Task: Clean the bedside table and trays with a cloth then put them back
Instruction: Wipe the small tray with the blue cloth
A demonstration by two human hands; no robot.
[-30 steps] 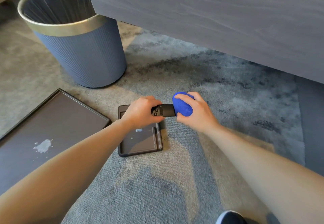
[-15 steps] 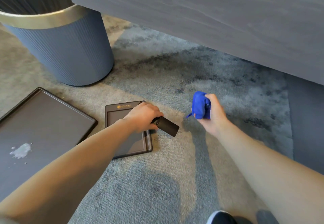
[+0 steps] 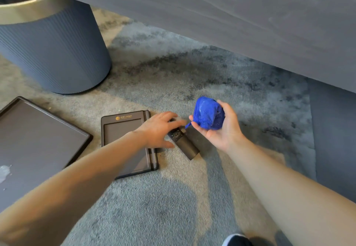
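Grey patterned carpet [image 3: 173, 207] fills the floor, with a grey wood-grain panel [image 3: 212, 14] of furniture running across the top; whether it is the bedside table or a bed base I cannot tell. At upper left stands a ribbed blue-grey bin [image 3: 54, 53] with a gold rim; below it, at the left edge, a large dark tray [image 3: 38, 140] lies flat on the carpet, a white smear [image 3: 3, 170] on its near left part. Near its right side, apart from it, lies a small dark tray [image 3: 123, 136], also flat, a gold logo [image 3: 124, 118] printed on its far border. A black remote [image 3: 185, 145] lies on the carpet just beside the small tray's right edge, slanting toward the lower right, buttons up. The left hand [image 3: 158, 130] reaches across the small tray with its fingers stretched out and loose over the remote's far end, not curled round it; the fingertips are blurred, so whether they touch I cannot tell. The right hand [image 3: 225, 132] is raised above the carpet, palm turned up, fingers curled round a balled blue cloth [image 3: 208, 114]; a loose corner of cloth hangs toward the remote. A dark shoe [image 3: 237, 241] shows at the bottom edge.
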